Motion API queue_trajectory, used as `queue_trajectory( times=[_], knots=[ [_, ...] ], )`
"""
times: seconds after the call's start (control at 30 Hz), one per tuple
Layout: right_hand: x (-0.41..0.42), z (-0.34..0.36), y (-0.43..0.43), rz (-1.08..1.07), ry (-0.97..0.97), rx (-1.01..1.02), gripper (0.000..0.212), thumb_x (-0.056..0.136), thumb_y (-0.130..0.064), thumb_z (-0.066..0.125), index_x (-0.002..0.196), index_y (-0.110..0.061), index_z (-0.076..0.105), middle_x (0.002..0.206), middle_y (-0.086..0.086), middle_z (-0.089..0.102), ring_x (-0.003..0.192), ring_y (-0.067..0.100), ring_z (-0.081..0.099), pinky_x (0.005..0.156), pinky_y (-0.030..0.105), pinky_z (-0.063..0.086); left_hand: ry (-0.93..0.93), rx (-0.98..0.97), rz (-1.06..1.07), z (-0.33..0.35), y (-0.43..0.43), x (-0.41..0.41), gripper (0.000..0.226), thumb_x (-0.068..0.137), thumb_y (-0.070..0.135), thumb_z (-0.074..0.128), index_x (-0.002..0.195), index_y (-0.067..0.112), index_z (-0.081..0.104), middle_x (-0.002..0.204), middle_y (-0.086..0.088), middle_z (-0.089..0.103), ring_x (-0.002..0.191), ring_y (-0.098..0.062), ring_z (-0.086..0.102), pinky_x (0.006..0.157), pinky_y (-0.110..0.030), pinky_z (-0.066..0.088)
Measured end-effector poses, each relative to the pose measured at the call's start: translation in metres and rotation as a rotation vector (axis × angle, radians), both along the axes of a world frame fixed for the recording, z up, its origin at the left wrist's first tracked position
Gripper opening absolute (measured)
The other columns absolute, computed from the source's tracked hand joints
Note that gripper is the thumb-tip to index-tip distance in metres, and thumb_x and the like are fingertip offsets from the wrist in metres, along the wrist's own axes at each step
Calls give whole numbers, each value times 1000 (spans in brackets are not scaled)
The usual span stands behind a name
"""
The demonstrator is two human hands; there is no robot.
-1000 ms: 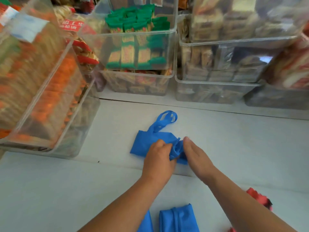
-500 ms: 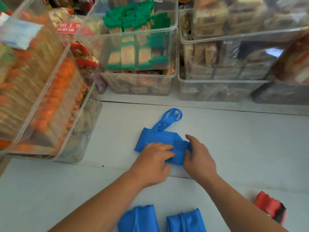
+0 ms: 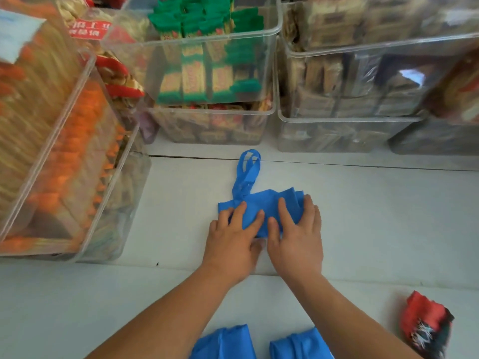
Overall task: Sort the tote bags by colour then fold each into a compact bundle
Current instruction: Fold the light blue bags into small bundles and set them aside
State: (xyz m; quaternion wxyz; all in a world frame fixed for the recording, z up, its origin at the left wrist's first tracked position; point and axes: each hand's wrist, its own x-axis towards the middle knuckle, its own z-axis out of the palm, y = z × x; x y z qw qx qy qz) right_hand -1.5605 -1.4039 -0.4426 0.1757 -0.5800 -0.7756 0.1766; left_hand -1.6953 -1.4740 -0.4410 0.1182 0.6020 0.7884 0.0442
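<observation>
Bag (image 3: 261, 206): blue, partly folded, flat on white worktop (image 3: 375, 216) around its middle; layered folds showing at right end.
Handles (image 3: 247, 172): blue loops, running from bag's left part toward far edge, lying flat.
Left hand (image 3: 233, 237): palm down on bag's near left part; fingers (image 3: 239, 211) straight and spread apart, pressing cloth, clamped on nothing.
Right hand (image 3: 298, 234): palm down just beside left hand, over bag's right part; fingers (image 3: 283, 208) straight, slightly apart, pressing folds flat.
Blue bundle (image 3: 225, 343): folded, at near edge, partly cut off by frame.
Second blue bundle (image 3: 298, 344): just beside first, toward right, also at near edge and cut off.
Red bundle (image 3: 425, 320): toward near right corner, red with dark patterned part, well apart from bag.
Bins (image 3: 207, 73): clear plastic, stacked, full of packaged snacks, along far edge and left edge.
</observation>
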Motion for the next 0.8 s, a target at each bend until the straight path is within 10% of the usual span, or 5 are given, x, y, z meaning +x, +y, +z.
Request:
queue_trajectory(
  times=[0.3,0.43,0.63,0.7,0.8],
  knots=[
    [12,-21,58,300,-210,-141,62,94,-66,13,155,-57,22,169,11,10,155,35,5,124,53,4,-216,26,-337,6,-35,-81,59,86,59,61,143,41,55,161,21,32,148,-8,29,123,-37,12],
    [-7,-20,69,378,-397,31,55,100,-64,14,155,-60,8,170,11,-1,156,38,-1,123,57,-3,-221,86,-375,0,-35,-90,54,87,35,77,138,35,59,152,14,51,123,-14,54,103,-34,51],
    [-39,-14,71,417,-367,451,42,96,-32,68,138,-30,60,134,17,51,123,44,48,94,54,47,-131,255,-390,-6,-30,-72,50,82,14,83,128,17,62,131,3,61,98,-24,60,85,-37,59],
    [-36,-16,71,372,-176,387,32,91,-28,76,122,-26,72,121,11,62,116,39,57,66,43,56,-65,249,-412,-7,-30,-70,54,79,1,77,129,12,61,130,-1,59,96,-25,58,87,-38,57],
    [-31,-12,73,327,19,202,24,89,-29,79,113,-28,78,121,2,67,113,30,64,73,38,58,24,263,-449,-4,-28,-67,54,74,-6,62,125,12,62,124,-1,60,98,-25,58,87,-36,50]
  ],
)
